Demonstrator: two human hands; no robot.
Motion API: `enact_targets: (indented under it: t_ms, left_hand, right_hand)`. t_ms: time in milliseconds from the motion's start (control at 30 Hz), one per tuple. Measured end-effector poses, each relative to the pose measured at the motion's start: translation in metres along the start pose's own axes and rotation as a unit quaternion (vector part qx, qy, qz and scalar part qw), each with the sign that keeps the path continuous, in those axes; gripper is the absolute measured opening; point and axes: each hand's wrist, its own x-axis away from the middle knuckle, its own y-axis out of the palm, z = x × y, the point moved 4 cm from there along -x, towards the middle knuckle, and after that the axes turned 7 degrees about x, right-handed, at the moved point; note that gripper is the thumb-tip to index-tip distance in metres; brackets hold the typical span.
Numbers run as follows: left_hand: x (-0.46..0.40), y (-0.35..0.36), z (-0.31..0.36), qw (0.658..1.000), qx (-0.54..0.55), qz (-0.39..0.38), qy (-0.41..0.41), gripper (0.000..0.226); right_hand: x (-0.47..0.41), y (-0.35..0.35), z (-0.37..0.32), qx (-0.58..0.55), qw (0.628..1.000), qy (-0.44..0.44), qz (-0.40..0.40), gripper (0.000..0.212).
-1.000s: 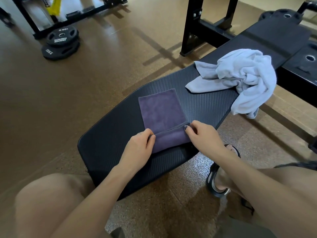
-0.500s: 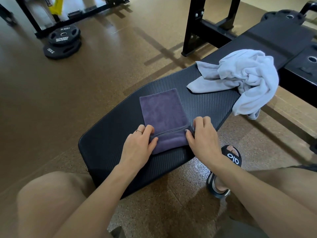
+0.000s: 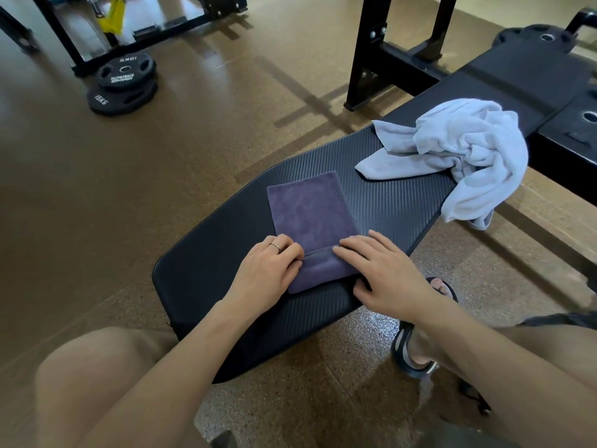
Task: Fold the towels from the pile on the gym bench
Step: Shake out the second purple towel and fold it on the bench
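Folding is under way on 1 towel only, judging by how things lie. At the upper left of the frame 2 weight plates (image 3: 124, 87) sit stacked on the floor, apart from the work. At lower centre the left hand (image 3: 266, 274) rests flat, fingers loosely extended, pressing the left end of the purple towel (image 3: 311, 210) where its near edge has been turned over into a narrow flap. That towel lies flat on the near end of the black padded surface (image 3: 210, 253) — a tidy rectangle, already reduced to a narrow strip. Just right of it the right hand (image 3: 384, 276) lies open too, fingers straight along the flap's right end, gripping nothing. So this fold looks about 1 third made; further turns seem needed before the piece is finished.

Toward the upper right, the light grey towel (image 3: 465, 153) is a crumpled heap on the same surface, 1 end hanging over the edge — untouched, and wholly left to do.
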Motion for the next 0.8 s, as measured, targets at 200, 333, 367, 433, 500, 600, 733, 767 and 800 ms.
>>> enact_targets:
  t_ms: [200,333,367,433,500,600,733,767,800]
  left_hand:
    - [-0.002,-0.011,-0.006,0.997,0.031,-0.072,0.03,0.02]
    - [-0.002,-0.027,-0.01,0.987,0.068,-0.146,0.024,0.037]
    - [0.0,-0.029,-0.01,0.985,0.059,-0.157,0.031,0.04]
    - [0.002,-0.027,-0.012,0.982,0.041,-0.18,0.03,0.057]
    - [0.003,-0.022,-0.013,0.983,0.045,-0.175,0.016,0.062]
    - [-0.001,-0.018,-0.014,0.987,0.106,-0.115,-0.035,0.032]
    - [-0.009,-0.016,-0.021,0.956,0.237,-0.075,-0.158,0.012]
    - [-0.011,-0.017,-0.023,0.943,0.266,-0.068,-0.186,0.011]
    - [-0.014,-0.018,-0.026,0.934,0.284,-0.062,-0.209,0.01]
  right_hand:
    - [-0.011,-0.002,0.014,-0.059,0.997,0.035,0.046,0.065]
    - [-0.019,-0.014,0.019,-0.176,0.975,0.095,0.093,0.051]
    - [-0.021,-0.017,0.02,-0.195,0.97,0.111,0.096,0.048]
    - [-0.025,-0.02,0.025,-0.23,0.958,0.14,0.099,0.047]
    - [-0.029,-0.02,0.031,-0.266,0.944,0.171,0.1,0.046]
    - [-0.037,-0.017,0.037,-0.303,0.925,0.207,0.097,0.041]
    - [-0.045,-0.015,0.041,-0.359,0.902,0.227,0.077,0.041]
    - [-0.046,-0.014,0.041,-0.368,0.901,0.225,0.06,0.046]
    - [-0.048,-0.012,0.041,-0.37,0.902,0.22,0.042,0.052]
